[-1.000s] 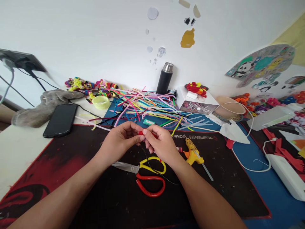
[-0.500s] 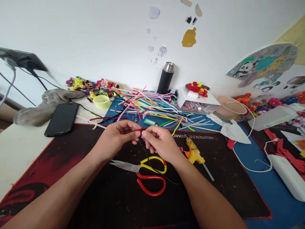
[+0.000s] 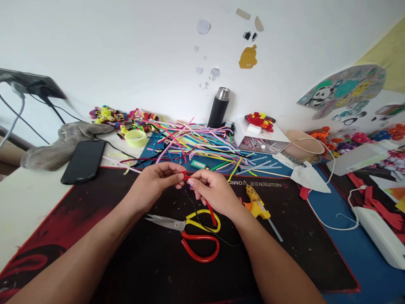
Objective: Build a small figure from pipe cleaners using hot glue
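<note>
— Nearest, at lower centre?
— Scissors (image 3: 176,225) on a dark mat (image 3: 148,266).
— And just above those, mid-frame?
— Pinching a small red piece (image 3: 186,176): one end between thumb and finger of the left hand (image 3: 158,181), the other in the nipped fingertips of the right hand (image 3: 213,190).
— Containers farther back?
— Right of centre, a white box (image 3: 279,136) with small pale pieces (image 3: 257,145) inside; farther right, a beige bowl (image 3: 295,143), crossed by a white cable (image 3: 333,162).

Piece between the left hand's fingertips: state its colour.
The pinched piece is red, though partly covered by fingers; the head view shows it best.
</note>
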A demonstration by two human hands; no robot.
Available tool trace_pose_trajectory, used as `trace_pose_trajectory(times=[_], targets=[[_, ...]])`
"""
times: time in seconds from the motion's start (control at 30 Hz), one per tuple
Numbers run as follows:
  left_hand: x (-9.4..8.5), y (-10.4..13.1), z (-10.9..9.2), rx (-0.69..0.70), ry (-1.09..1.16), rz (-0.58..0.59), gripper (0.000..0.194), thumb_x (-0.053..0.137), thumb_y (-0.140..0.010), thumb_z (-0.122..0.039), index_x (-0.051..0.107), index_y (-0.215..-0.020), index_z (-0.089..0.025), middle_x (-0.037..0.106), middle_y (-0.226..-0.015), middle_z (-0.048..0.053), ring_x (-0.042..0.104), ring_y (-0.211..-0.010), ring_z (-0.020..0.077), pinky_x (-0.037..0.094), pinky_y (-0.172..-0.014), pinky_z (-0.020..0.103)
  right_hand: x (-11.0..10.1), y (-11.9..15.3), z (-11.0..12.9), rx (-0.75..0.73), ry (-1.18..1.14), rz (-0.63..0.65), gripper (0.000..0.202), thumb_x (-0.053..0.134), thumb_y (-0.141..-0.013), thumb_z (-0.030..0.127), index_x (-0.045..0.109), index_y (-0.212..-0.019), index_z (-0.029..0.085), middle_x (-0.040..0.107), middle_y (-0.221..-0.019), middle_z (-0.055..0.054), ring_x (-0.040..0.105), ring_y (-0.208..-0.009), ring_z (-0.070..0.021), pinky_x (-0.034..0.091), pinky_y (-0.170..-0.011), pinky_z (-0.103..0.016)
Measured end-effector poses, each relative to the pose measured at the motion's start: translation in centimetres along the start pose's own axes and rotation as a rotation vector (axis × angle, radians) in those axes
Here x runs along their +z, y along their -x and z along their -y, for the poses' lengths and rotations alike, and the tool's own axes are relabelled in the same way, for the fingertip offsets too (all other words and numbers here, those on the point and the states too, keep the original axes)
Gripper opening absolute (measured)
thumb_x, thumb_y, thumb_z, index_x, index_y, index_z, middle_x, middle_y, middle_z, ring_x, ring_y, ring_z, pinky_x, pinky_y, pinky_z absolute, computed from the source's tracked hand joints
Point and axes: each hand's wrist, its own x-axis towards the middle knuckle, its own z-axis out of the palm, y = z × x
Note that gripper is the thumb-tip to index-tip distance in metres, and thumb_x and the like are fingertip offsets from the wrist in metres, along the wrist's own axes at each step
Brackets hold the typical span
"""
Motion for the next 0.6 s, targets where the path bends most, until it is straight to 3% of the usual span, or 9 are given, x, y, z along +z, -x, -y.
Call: trace_pose_trajectory(times=[0.1, 0.2, 0.33, 0.4, 0.6], targets=[[-0.5, -0.1, -0.4, 0.061, -0.119, -0.041, 0.040, 0.094, -0.067, -0.046, 0.078, -0.090, -0.017, 0.076, -0.078, 0.004, 0.068, -0.068, 0.0183, 0.055, -0.069, 0.031, -0.2, -0.2, -0.5, -0.029, 0.082, -0.014, 0.022, 0.062, -0.100, 0.041, 0.070, -0.097, 0.020, 0.059, -0.059, 0.006, 0.051, -0.046, -0.0099, 0.039, -0.048, -0.022], [-1.5, -0.6, -0.3, 0.116, -0.237, -0.107, 0.041, 0.089, -0.071, -0.050, 0.078, -0.094, -0.018, 0.077, -0.080, 0.004, 0.070, -0.070, 0.0199, 0.056, -0.073, 0.033, -0.4, -0.7, -1.4, -0.071, 0.168, -0.119, 0.023, 0.062, -0.099, 0.040, 0.074, -0.105, 0.021, 0.062, -0.061, 0.004, 0.053, -0.048, -0.0115, 0.041, -0.050, -0.023], [-3.5, -2.0, 0.6, 0.205, -0.250, -0.253, 0.043, 0.087, -0.071, -0.051, 0.078, -0.096, -0.018, 0.078, -0.086, 0.005, 0.070, -0.072, 0.0202, 0.056, -0.074, 0.033, -0.7, -0.9, -1.5, -0.075, 0.139, -0.201, 0.026, 0.063, -0.098, 0.043, 0.073, -0.107, 0.020, 0.063, -0.065, 0.003, 0.054, -0.048, -0.0122, 0.043, -0.051, -0.025], [-4.2, -2.6, 0.9, 0.237, -0.217, -0.319, 0.042, 0.086, -0.071, -0.050, 0.078, -0.097, -0.018, 0.078, -0.087, 0.005, 0.070, -0.073, 0.0205, 0.056, -0.074, 0.033, -0.9, -0.3, -0.8, -0.065, 0.169, -0.227, 0.026, 0.062, -0.098, 0.042, 0.072, -0.106, 0.020, 0.063, -0.066, 0.003, 0.054, -0.048, -0.0122, 0.043, -0.051, -0.025], [-4.3, -2.9, 1.1, 0.230, -0.044, -0.313, 0.042, 0.091, -0.065, -0.046, 0.077, -0.094, -0.018, 0.078, -0.085, 0.005, 0.069, -0.072, 0.0199, 0.056, -0.074, 0.033, -1.1, 4.4, 1.0, -0.072, 0.503, -0.190, 0.022, 0.061, -0.102, 0.038, 0.075, -0.107, 0.022, 0.073, -0.080, 0.000, 0.066, -0.065, -0.0154, 0.047, -0.063, -0.027]])
